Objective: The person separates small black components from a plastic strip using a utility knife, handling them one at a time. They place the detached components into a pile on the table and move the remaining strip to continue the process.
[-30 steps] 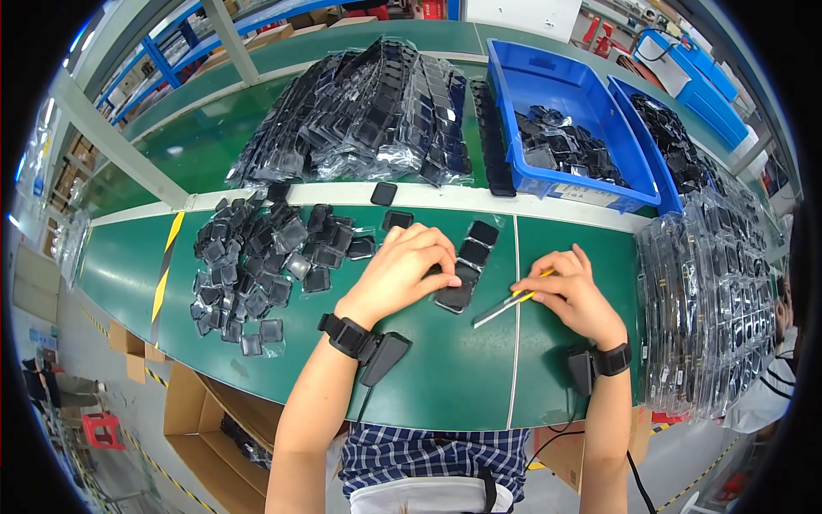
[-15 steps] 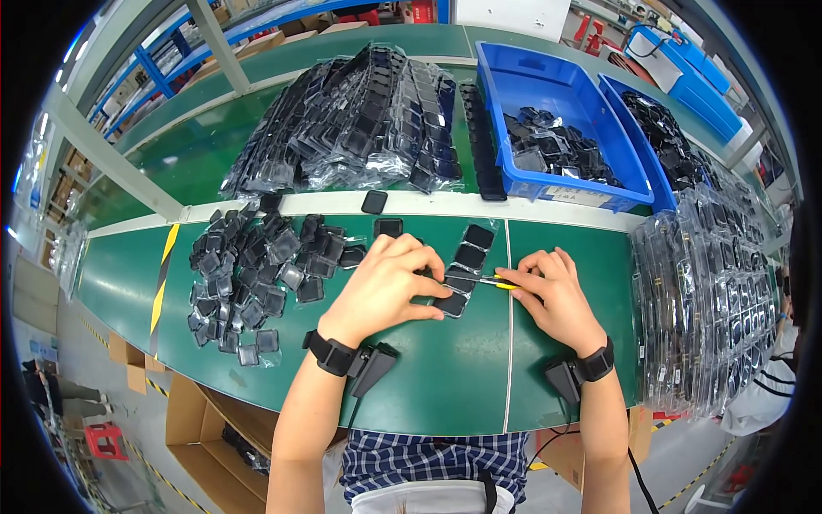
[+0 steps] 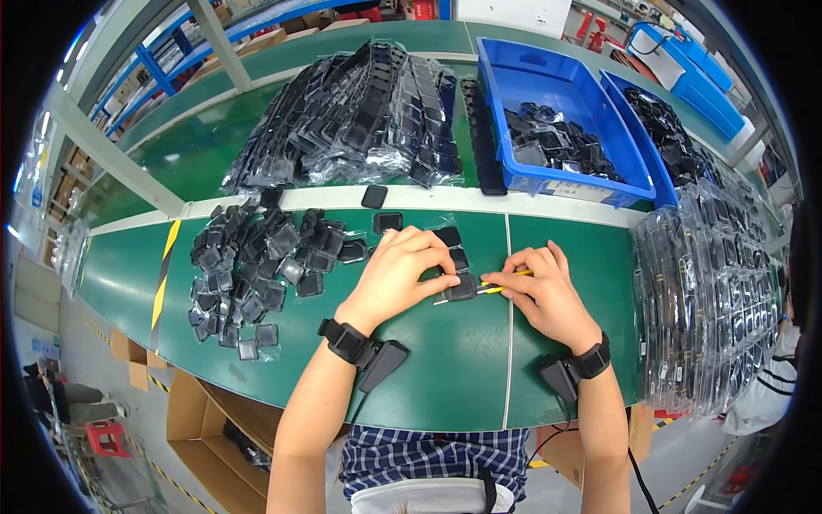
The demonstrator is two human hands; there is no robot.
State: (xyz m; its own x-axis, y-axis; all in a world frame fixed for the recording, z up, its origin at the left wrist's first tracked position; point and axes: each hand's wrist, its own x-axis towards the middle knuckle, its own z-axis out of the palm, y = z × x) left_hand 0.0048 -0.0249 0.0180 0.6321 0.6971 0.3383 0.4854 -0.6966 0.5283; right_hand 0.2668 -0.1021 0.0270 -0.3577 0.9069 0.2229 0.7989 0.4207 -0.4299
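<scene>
Beyond our green tabletop (image 3: 462, 377) rises a large heap of film-wrapped strips (image 3: 351, 120), with a blue bin (image 3: 548, 77) to its right; a pile of small wrapped pieces (image 3: 257, 274) spreads at our left. Our right hand (image 3: 548, 287) grips a slim yellow-handled tool (image 3: 494, 289); our left hand (image 3: 404, 272) pinches a black square (image 3: 462, 289) between the hands, over the tool's shaft. Two black segments (image 3: 449, 235) lie just beyond; we cannot tell whether they join it.

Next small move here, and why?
I'd probably have the left hand shift its grip slightly upward on the dark square piece before the right hand moves the yellow-handled tool: the tool's tip pokes out past the piece's left edge, close to the left fingertips.
</scene>
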